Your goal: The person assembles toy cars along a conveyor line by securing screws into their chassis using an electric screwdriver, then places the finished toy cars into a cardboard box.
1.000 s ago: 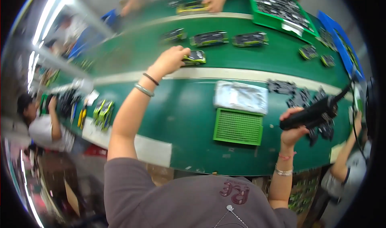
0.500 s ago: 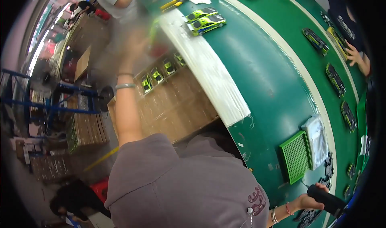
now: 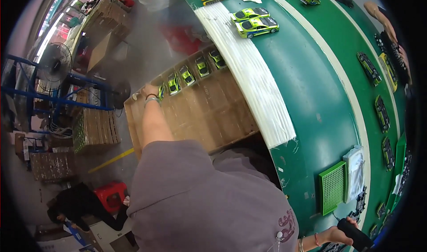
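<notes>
1. Your left hand (image 3: 151, 92) is stretched out to the upper left of the frame, at the far end of the divided cardboard box (image 3: 195, 114) that sits beside the green tabletop (image 3: 320, 87). A green toy car (image 3: 161, 91) stands on end right against that hand. The fingers are curled out of sight behind the wrist, so I cannot tell whether they pinch the car or only touch it.

2. If the hold is loose, the car could tip over the box's outer edge and fall to the floor, because that slot lies right at the rim.

3. Three or four more green cars (image 3: 187, 75) stand in the neighbouring slots. A careless sweep of your wrist could knock one over or push it against its divider.

4. Your right hand (image 3: 340, 235), at the lower right of the frame, has its fingers wrapped around a black tool (image 3: 356, 236). You face away from it, so it could swing into the green perforated tray (image 3: 332, 187) or the dark parts near it.

5. You lean far across the box. Your body weight could crush the cardboard dividers near the white foam strip (image 3: 253, 70).

6. Two finished cars (image 3: 255, 24) sit at the upper middle, just beside the strip's edge; a bump to the tabletop could roll them off.
</notes>
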Available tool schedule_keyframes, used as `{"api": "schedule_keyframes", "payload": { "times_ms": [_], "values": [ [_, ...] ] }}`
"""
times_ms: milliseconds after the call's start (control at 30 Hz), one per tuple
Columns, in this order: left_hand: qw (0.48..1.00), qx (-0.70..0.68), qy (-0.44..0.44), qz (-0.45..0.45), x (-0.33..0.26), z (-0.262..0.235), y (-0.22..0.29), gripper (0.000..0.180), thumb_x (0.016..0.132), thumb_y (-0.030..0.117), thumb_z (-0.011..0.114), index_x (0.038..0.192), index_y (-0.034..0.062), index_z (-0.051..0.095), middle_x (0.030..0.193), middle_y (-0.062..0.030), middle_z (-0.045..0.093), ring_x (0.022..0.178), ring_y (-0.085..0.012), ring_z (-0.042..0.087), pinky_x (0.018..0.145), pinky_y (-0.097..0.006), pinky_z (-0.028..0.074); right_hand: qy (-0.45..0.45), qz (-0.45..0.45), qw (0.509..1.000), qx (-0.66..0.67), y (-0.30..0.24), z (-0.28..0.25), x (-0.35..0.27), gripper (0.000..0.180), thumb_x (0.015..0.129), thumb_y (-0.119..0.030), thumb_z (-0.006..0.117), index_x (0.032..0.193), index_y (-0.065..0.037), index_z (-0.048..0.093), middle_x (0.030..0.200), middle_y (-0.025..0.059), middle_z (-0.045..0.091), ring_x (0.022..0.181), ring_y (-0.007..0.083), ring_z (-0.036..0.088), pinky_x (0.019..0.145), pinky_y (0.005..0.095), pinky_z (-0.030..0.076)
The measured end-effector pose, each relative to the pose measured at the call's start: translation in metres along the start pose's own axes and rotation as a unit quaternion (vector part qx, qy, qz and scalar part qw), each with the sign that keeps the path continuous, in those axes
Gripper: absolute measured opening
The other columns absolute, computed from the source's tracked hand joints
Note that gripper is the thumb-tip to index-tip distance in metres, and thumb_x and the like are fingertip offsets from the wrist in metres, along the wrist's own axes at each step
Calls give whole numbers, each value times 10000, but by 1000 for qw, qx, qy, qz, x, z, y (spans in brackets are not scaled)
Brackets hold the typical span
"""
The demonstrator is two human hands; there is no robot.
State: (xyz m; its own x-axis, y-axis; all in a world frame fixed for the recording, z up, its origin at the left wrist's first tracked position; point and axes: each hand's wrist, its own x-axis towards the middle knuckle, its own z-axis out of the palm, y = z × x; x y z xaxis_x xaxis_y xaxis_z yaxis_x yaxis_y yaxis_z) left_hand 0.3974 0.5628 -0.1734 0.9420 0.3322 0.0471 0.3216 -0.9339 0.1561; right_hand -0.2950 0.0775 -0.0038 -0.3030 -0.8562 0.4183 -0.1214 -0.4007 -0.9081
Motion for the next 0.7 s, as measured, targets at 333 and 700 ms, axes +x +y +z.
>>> {"api": "schedule_keyframes", "payload": {
  "times_ms": [333,700],
  "values": [
    [855,-315,155,382,-14,-101,230,173,823,166,594,920,24,618,868,-111,644,815,-205,613,744,-314,477,-14,1,998,64,7,11,-10,876,648,-834,369,889,0,482,730,78,490,627,163,489,594,267,425],
    [220,-334,-125,908,-520,-182,527,279,763,160,634,985,24,533,1081,-160,532,1070,-323,478,898,-381,399,-8,-4,996,88,-13,15,-22,886,579,-876,355,827,-28,430,647,58,466,550,157,482,573,284,423]
  ]
}}
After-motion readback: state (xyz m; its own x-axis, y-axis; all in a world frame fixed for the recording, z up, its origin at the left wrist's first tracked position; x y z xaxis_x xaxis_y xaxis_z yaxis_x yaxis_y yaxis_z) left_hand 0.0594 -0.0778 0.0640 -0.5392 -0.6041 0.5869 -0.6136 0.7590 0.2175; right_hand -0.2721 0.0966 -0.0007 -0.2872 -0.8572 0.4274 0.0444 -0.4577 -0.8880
